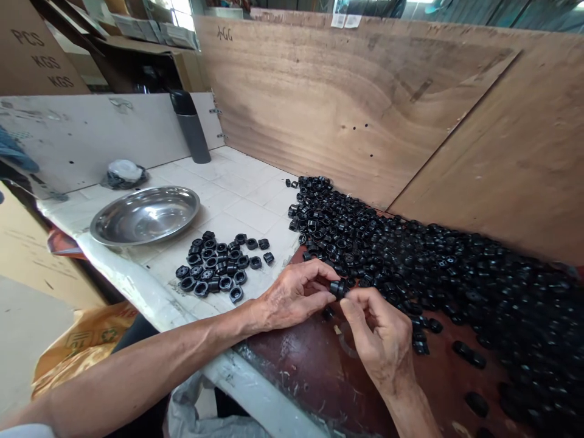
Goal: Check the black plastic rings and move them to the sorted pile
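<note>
My left hand (294,295) pinches a small black plastic part (338,288) between thumb and fingers, above the dark red board. From the right, my right hand (381,328) has its thumb and forefinger closed at the other end of that part. Behind both hands spreads a large heap of black parts (387,249), running to the right edge. A smaller group of black ring-shaped parts (210,263) lies on the white tiled surface, left of my left hand.
A shallow steel bowl (146,216) stands on the tiled surface (241,210) at the left. Behind it are a dark grey bottle (191,128) and a wrapped bundle (124,173). A tall plywood panel (347,103) closes off the back. Cardboard boxes rise at the upper left.
</note>
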A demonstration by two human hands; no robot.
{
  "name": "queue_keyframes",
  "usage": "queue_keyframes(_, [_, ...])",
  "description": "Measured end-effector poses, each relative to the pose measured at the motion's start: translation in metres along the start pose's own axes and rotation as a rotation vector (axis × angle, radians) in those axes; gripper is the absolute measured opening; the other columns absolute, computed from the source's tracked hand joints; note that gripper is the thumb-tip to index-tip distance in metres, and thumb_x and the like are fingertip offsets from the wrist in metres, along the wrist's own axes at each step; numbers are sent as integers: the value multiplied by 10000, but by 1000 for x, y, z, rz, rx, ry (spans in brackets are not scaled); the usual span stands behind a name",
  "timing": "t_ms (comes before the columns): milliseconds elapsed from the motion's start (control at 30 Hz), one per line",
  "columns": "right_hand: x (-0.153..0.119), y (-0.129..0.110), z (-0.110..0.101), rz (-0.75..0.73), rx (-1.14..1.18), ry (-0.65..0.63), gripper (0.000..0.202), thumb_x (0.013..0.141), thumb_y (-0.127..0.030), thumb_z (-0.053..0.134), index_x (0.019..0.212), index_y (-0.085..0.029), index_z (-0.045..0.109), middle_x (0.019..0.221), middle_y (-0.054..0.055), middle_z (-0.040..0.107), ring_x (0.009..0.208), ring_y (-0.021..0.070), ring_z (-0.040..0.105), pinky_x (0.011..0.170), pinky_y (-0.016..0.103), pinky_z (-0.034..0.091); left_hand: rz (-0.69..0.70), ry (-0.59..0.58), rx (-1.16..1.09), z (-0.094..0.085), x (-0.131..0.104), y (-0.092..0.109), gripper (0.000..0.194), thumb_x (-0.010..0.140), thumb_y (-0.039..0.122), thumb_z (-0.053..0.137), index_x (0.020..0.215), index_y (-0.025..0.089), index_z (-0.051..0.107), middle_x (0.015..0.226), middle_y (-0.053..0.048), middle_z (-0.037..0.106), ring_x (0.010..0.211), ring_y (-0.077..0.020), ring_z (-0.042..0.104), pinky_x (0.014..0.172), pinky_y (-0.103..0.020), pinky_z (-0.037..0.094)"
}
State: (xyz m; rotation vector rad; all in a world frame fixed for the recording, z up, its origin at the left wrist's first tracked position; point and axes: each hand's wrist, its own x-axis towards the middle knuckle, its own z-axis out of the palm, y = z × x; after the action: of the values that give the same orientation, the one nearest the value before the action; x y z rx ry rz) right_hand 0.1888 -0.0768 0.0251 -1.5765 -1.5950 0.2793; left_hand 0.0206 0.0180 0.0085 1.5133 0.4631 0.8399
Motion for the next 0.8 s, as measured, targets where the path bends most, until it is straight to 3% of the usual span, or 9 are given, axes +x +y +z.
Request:
queue_keyframes(167, [0, 2, 0, -2, -10, -46, 308, 935, -411, 645, 689, -228, 615, 578, -22, 570, 508, 129, 531, 504, 244, 426, -8, -9, -32, 0, 0, 3, 205, 885, 237, 707, 1070, 157, 671, 1029, -98, 729, 892, -204, 739, 800, -323, 607])
queue_keyframes(233, [0, 5, 2, 7, 33, 0, 186, 931, -400, 650, 883, -224, 691, 721, 8, 673, 608, 157, 629, 576, 253, 502, -4, -12, -14, 1, 0, 2, 197, 889, 234, 701, 1064, 152, 665, 1014, -99, 728, 873, -203, 741, 788, -321, 608])
queue_keyframes(300, [1, 7, 4, 27, 91, 24, 210, 936, -392, 641, 1058, -232, 701, 887, 41, 740, 725, 188, 703, 655, 271, 559, 5, -26, 19, 0, -1, 1, 189, 901, 229, 683, 1070, 147, 659, 1010, -102, 724, 852, -197, 740, 769, -314, 609])
queue_keyframes(400, [-1, 8, 7, 113, 99, -11, 200, 955, -418, 617, 996, -245, 707, 856, 36, 755, 686, 186, 709, 612, 259, 553, 94, -46, 173, -3, -2, -2, 185, 919, 191, 639, 1099, 154, 657, 1064, -107, 708, 896, -196, 732, 797, -316, 609])
queue_keyframes(567, [-4, 9, 9, 263, -22, -19, 368, 997, -497, 527, 764, -260, 684, 626, -3, 689, 525, 155, 626, 477, 228, 443, 385, -126, 542, -4, -2, -6, 326, 910, 101, 579, 1219, 194, 625, 1185, -103, 704, 1177, -232, 655, 1031, -400, 543])
queue_keyframes(633, [-3, 9, 8, 289, 4, 2, 351, 991, -511, 539, 800, -258, 690, 626, -13, 681, 530, 152, 627, 480, 226, 443, 346, -95, 525, -2, -2, -6, 309, 907, 116, 590, 1204, 190, 635, 1184, -101, 707, 1133, -228, 676, 1003, -394, 560])
queue_keyframes(733, [0, 8, 5, 227, 140, 9, 262, 964, -480, 593, 1027, -247, 694, 820, 4, 728, 648, 159, 681, 564, 232, 513, 114, 30, 317, 2, -1, -7, 241, 900, 182, 638, 1140, 166, 640, 1115, -98, 719, 938, -201, 730, 839, -339, 613])
queue_keyframes(800, [2, 7, 4, 151, 156, -39, 219, 966, -426, 596, 1002, -234, 693, 873, 18, 723, 683, 159, 684, 617, 243, 534, 3, 48, 176, 3, 0, -6, 221, 894, 219, 661, 1105, 159, 638, 1056, -91, 731, 868, -194, 738, 780, -323, 617])
